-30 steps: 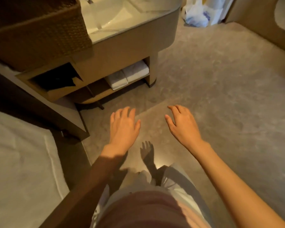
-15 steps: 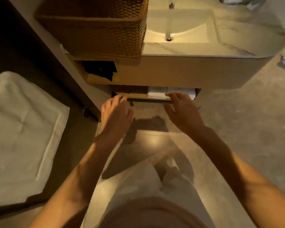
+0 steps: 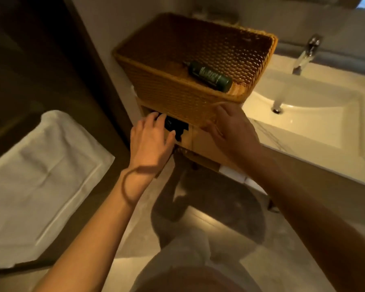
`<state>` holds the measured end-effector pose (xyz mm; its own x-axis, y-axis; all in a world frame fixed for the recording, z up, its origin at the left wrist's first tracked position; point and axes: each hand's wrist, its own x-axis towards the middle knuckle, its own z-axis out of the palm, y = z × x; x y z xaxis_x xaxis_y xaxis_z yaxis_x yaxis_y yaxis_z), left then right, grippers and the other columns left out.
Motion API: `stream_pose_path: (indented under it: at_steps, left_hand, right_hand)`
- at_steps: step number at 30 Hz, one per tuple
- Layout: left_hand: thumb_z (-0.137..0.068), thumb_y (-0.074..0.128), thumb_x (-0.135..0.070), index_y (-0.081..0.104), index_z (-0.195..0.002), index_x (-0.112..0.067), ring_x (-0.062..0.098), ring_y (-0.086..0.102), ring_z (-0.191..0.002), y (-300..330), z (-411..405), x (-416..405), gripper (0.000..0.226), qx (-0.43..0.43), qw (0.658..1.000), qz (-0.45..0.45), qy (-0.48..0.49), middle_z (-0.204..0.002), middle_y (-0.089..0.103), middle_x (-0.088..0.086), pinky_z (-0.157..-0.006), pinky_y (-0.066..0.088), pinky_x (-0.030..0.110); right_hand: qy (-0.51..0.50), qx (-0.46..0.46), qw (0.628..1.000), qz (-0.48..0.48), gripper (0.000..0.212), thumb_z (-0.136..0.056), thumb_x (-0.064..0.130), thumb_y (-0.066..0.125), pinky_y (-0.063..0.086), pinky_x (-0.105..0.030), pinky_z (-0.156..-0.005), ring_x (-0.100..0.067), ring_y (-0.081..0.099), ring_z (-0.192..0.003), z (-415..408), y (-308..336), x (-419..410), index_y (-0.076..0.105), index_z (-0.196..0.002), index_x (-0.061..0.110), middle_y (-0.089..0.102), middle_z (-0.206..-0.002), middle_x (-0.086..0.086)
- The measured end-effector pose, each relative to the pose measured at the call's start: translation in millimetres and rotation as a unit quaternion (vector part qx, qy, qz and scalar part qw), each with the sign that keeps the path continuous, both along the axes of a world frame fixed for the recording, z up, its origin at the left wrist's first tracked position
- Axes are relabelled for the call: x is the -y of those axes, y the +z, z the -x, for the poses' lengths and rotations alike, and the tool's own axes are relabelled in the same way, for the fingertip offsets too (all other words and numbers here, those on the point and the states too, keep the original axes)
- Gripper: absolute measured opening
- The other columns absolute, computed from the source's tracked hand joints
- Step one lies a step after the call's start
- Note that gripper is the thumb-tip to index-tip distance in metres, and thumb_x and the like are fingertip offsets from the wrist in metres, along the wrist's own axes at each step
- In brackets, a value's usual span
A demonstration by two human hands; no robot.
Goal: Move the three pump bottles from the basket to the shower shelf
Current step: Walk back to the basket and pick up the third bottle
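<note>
A woven tan basket (image 3: 173, 95) stands on the left end of the vanity counter. One dark green pump bottle (image 3: 210, 76) lies on its side inside it, near the right front corner. No other bottle shows in the basket. My left hand (image 3: 151, 140) hovers below the basket's front wall, fingers spread, holding nothing, in front of a dark object in a cubby. My right hand (image 3: 232, 129) is raised just under the basket's front right corner, fingers apart and empty. The shower shelf is out of view.
A white sink (image 3: 312, 114) with a chrome tap (image 3: 306, 53) lies right of the basket. A white bath mat (image 3: 40, 186) covers the floor at left beside a dark door frame. Folded white towels (image 3: 236, 175) sit on the vanity's lower shelf.
The view has tilted up and closer to the vanity, so the basket's inside and the bottle now show. Both hands have risen from floor level to just below the basket.
</note>
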<state>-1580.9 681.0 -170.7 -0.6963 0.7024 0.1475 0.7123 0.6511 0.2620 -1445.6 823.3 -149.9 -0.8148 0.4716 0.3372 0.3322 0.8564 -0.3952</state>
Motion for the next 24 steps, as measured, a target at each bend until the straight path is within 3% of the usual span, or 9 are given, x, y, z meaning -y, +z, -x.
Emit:
stream_pose_path:
  at_steps: [4, 9, 15, 20, 24]
  left_hand:
    - [-0.094, 0.042, -0.042, 0.04, -0.14, -0.016, 0.033, 0.037, -0.131, 41.1, 40.1, -31.5, 0.053, -0.034, 0.999, -0.031, 0.026, -0.144, 0.042, 0.011, -0.107, 0.031, 0.048]
    - [-0.095, 0.04, -0.04, 0.04, -0.14, -0.017, 0.03, 0.034, -0.134, 59.2, 76.9, -71.5, 0.051, -0.042, 0.997, -0.05, 0.049, -0.146, 0.04, 0.009, -0.11, 0.026, 0.046]
    - [-0.096, 0.039, -0.038, 0.04, -0.139, -0.012, 0.032, 0.034, -0.134, 55.8, 105.1, -134.9, 0.051, -0.046, 0.993, -0.038, 0.103, -0.145, 0.041, 0.012, -0.11, 0.026, 0.046]
    - [-0.095, 0.043, -0.038, 0.044, -0.137, -0.011, 0.033, 0.038, -0.13, 44.0, 120.3, -173.3, 0.05, -0.037, 0.987, -0.017, 0.158, -0.142, 0.045, 0.013, -0.11, 0.027, 0.046]
    - [-0.093, 0.046, -0.038, 0.046, -0.134, -0.012, 0.033, 0.041, -0.126, 40.4, 130.7, -195.2, 0.049, -0.046, 0.982, 0.009, 0.181, -0.139, 0.047, 0.013, -0.107, 0.029, 0.046]
  right_hand:
    - [0.026, -0.066, 0.997, -0.013, 0.038, -0.094, 0.029, 0.046, 0.036, -0.028, -0.093, -0.024, 0.047, -0.118, 44.6, 46.3, -40.0, 0.05, -0.127, 0.01, 0.053, -0.128, -0.012]
    - [0.066, -0.034, 0.997, -0.036, 0.044, -0.095, 0.03, 0.047, 0.034, -0.03, -0.1, -0.023, 0.041, -0.125, 103.9, 64.9, -102.5, 0.045, -0.134, 0.011, 0.049, -0.134, -0.012]
    - [0.114, 0.096, 0.986, -0.07, 0.054, -0.091, 0.034, 0.052, 0.038, -0.038, -0.103, -0.029, 0.042, -0.124, 193.6, 35.1, -194.7, 0.038, -0.137, 0.01, 0.046, -0.135, -0.014]
    - [0.1, 0.251, 0.963, -0.005, 0.08, -0.083, 0.047, 0.061, 0.036, -0.047, -0.106, -0.037, 0.037, -0.13, 265.5, -10.3, -253.2, 0.025, -0.141, 0.007, 0.036, -0.143, -0.019]
    - [0.069, 0.336, 0.939, 0.025, 0.086, -0.078, 0.05, 0.065, 0.037, -0.047, -0.105, -0.037, 0.041, -0.127, 300.6, -39.8, -274.7, 0.026, -0.14, 0.004, 0.036, -0.142, -0.02]
